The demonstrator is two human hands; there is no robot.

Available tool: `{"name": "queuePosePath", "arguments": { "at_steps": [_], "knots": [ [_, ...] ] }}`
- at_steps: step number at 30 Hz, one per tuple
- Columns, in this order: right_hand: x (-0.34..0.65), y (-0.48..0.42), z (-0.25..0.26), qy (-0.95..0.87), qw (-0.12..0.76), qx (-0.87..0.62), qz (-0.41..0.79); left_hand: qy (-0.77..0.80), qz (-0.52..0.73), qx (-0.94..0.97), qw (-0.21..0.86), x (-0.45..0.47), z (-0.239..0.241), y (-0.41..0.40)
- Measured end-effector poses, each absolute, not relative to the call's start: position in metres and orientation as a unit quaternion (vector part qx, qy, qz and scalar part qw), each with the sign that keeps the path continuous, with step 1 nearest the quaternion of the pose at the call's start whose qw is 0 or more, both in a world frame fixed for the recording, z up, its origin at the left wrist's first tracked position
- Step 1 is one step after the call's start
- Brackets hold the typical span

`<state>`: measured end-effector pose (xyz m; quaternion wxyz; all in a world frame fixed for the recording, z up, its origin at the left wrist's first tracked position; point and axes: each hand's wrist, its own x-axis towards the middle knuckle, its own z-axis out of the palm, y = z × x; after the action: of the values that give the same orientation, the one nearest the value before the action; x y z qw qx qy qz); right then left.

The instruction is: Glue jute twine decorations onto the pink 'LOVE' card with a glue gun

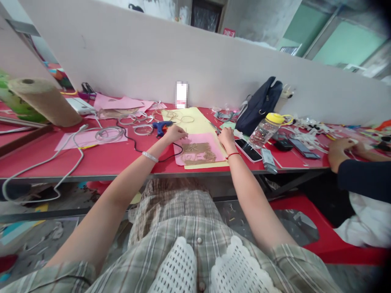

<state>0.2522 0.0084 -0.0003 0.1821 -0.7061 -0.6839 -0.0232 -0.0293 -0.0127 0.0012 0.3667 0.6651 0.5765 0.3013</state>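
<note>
Pink sheet (204,143) with a twine pattern (198,153) glued on lies on yellow paper (195,119) at the red table's (100,156) front edge. The left hand (174,133), fingers drawn together, touches its upper-left corner. The right hand (226,138) rests curled at its right edge. I cannot tell whether either pinches twine. A blue glue gun (161,127) lies just beside the left hand.

A pink paper sheet (217,151) lies flat near the front edge of the red counter (106,156), on a yellow card sheet (198,120). Brown jute-twine shapes (198,154), seemingly glued, cover its middle.
</note>
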Motion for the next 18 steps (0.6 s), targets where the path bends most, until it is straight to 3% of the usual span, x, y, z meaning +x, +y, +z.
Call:
{"name": "queuePosePath", "arguments": {
  "at_steps": [9,18],
  "knots": [
    [0.259,0.039,0.018,-0.69,0.029,-0.724,-0.015,0.566,0.316,0.683,0.338,-0.035,-0.013,-0.015],
    [0.27,0.042,0.029,-0.716,0.02,-0.697,-0.033,0.544,0.367,0.671,0.347,-0.033,-0.016,-0.011]
  ]
}}
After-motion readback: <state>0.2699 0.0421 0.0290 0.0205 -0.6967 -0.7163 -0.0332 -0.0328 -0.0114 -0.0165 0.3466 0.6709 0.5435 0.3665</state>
